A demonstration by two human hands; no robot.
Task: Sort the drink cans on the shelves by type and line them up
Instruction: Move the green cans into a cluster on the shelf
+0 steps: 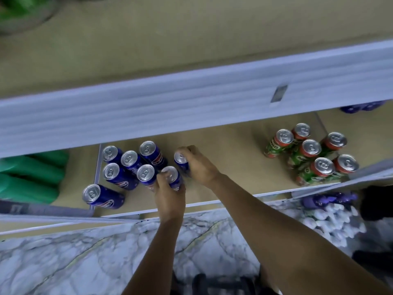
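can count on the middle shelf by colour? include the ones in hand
Blue cans: 8 (one each held by the left hand and right hand)
Green-and-red cans: 7
Total: 15
Blurred blue shapes at the far right edge are not counted.

Green packages [29,177], stacked at the shelf's left end. Purple packets [327,200], on a lower level at right. Grey-veined marble-pattern floor [85,258] below. Small label tag [279,93] on upper shelf's front edge.
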